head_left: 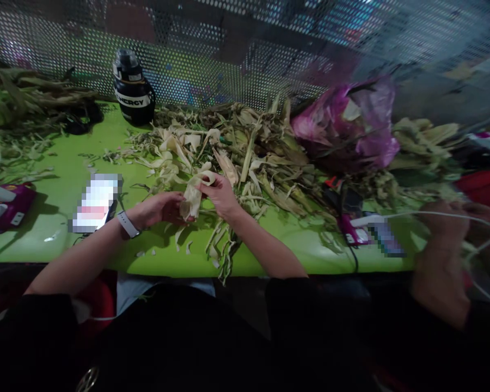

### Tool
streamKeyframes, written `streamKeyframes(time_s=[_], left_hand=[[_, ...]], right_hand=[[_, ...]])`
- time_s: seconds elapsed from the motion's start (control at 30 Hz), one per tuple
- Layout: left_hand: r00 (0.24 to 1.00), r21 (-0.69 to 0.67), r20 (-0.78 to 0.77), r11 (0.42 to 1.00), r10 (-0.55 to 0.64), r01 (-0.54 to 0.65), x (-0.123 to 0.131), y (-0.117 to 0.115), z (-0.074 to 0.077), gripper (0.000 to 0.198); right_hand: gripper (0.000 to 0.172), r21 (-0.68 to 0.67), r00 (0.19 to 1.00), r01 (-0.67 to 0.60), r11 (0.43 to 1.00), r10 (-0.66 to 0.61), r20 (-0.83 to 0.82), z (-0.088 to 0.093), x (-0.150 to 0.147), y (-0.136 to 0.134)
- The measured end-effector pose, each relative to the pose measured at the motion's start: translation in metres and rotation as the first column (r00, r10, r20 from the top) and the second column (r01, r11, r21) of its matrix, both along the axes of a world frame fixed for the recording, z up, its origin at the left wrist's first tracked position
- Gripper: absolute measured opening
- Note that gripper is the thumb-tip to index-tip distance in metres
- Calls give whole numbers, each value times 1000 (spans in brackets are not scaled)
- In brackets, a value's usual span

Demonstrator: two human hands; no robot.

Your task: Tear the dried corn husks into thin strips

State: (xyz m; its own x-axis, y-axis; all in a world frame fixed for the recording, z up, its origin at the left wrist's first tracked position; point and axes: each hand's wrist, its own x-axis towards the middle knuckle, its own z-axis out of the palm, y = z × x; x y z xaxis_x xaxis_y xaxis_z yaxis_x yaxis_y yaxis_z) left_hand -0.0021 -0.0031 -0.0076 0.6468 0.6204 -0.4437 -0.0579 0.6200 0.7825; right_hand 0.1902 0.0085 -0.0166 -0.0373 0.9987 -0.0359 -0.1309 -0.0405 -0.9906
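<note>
A pale, curled strip of dried husk point(193, 197) hangs between my two hands above the green table point(147, 261). My right hand point(219, 195) pinches its upper edge between thumb and fingers. My left hand point(166, 208), with a white band at the wrist, has its fingers curled around the lower left side of the strip. Just beyond my hands lies a heap of dry husks and leaves point(269, 158). Small scraps and thin green strips point(226, 250) lie under and beside my right forearm.
A black bottle point(134, 103) stands at the back left, near a perforated metal screen point(228, 60). A lit phone point(96, 204) lies left of my hands. Pink plastic bag point(351, 125) behind right; purple device point(355, 231) and another person's hands point(445, 228) at right.
</note>
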Motion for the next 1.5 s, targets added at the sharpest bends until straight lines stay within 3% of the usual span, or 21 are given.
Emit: streamKeyframes(time_s=[0.07,0.3,0.5,0.67,0.93,1.17,1.27,1.5], left_hand=[[999,23,8,999,-42,41,1,-2,2,31],[1000,130,-1,991,-19,19,0,-6,3,27],[1000,168,-5,986,-20,20,1,-5,1,28],[999,187,-3,982,-33,33,3,-7,2,28],[1000,163,3,986,30,-30,1,-5,0,22],[994,130,-37,987,100,-94,2,-1,-4,19],[996,156,-46,985,80,-72,3,-2,-6,25],[999,182,-15,983,38,-35,3,-3,-7,26]], right_hand=[[49,-25,1000,26,999,-27,-3,3,0,-1],[53,-98,997,27,995,-34,-67,2,-6,-2],[59,-249,946,-96,964,11,-323,-6,-3,6],[61,-208,963,-31,978,-27,-269,-13,-9,3],[43,-211,992,-108,972,90,-91,-6,2,7],[53,-145,977,-198,969,184,-104,-2,8,8],[56,-121,973,-188,975,169,-155,-8,3,7],[54,7,997,-41,999,41,-64,-13,-5,4]])
